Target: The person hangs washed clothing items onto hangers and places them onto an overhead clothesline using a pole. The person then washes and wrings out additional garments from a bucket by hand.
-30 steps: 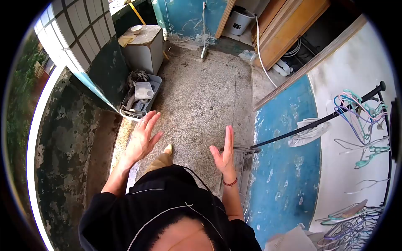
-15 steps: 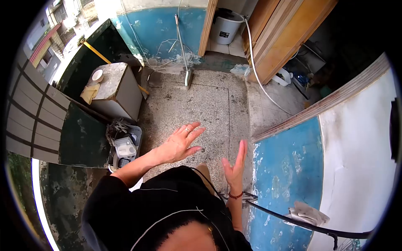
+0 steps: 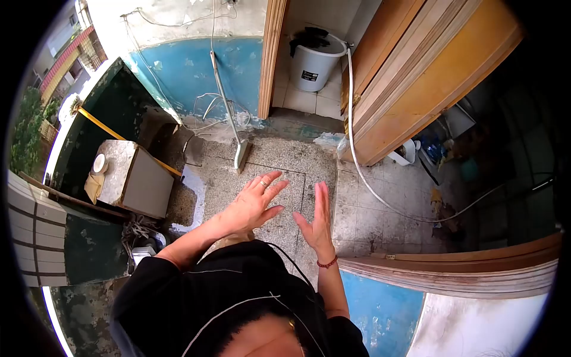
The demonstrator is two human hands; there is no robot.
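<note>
My left hand [image 3: 257, 201] is held in the air before my body, fingers spread, a ring on one of them. To its right, my right hand [image 3: 318, 229] is raised with fingers stretched upward and the thumb apart; a red bead bracelet [image 3: 327, 262] circles that wrist. Neither hand holds or touches anything. Beyond them, a broom [image 3: 223, 104] with a pale handle leans on the blue wall, its head resting on the speckled floor [image 3: 267, 160].
A cabinet [image 3: 146, 184] at left carries a bowl [image 3: 101, 163] and cloth [image 3: 93, 187]. Behind it slants a yellow pole [image 3: 104, 124]. A white bucket [image 3: 315, 66] stands in the doorway; a white hose [image 3: 357, 146] runs over tiles at right. A wet patch [image 3: 195, 199] marks the floor.
The view has moved forward and shows more of the right-hand doorway. The broom and cabinet now appear lower and farther left. Both hands stay raised and spread; the right has come closer to the left.
</note>
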